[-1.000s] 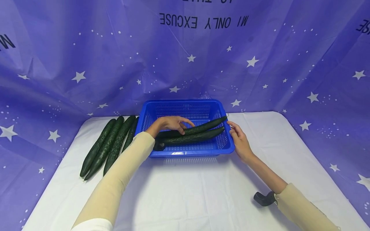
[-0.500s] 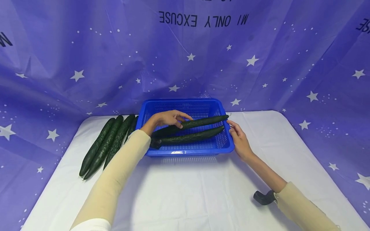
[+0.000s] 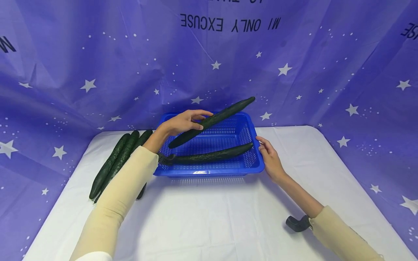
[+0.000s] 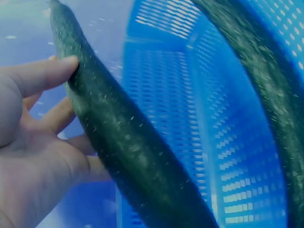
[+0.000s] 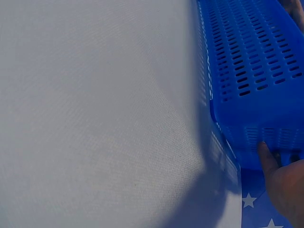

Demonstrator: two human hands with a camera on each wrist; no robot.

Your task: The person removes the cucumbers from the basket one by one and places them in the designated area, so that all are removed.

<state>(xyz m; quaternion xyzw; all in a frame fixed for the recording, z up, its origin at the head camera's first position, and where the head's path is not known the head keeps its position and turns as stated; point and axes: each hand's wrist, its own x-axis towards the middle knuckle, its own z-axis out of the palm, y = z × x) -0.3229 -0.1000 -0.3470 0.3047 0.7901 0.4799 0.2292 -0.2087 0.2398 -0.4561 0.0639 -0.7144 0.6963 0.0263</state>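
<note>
My left hand (image 3: 183, 122) pinches a long dark green cucumber (image 3: 225, 114) between thumb and fingers. That cucumber is tilted above the blue plastic basket (image 3: 215, 171), its right end raised past the back rim. The left wrist view shows the thumb on one side of the held cucumber (image 4: 128, 133) and the fingers on the other. Another cucumber (image 3: 213, 156) lies lengthwise inside the basket. At the basket's right end, my right hand (image 3: 272, 161) grips the rim; in the right wrist view a finger (image 5: 267, 156) touches the perforated end wall.
Several cucumbers (image 3: 109, 168) lie side by side on the white tablecloth (image 3: 222, 217) left of the basket, partly hidden by the left sleeve. A purple star-printed curtain (image 3: 215, 79) stands behind the table. Black curved wrist attachments (image 3: 297, 223) show at both wrists.
My left hand has lifted one cucumber up out of the basket, moving up and slightly left, its right end rising most. My right hand and the basket stay in place.
</note>
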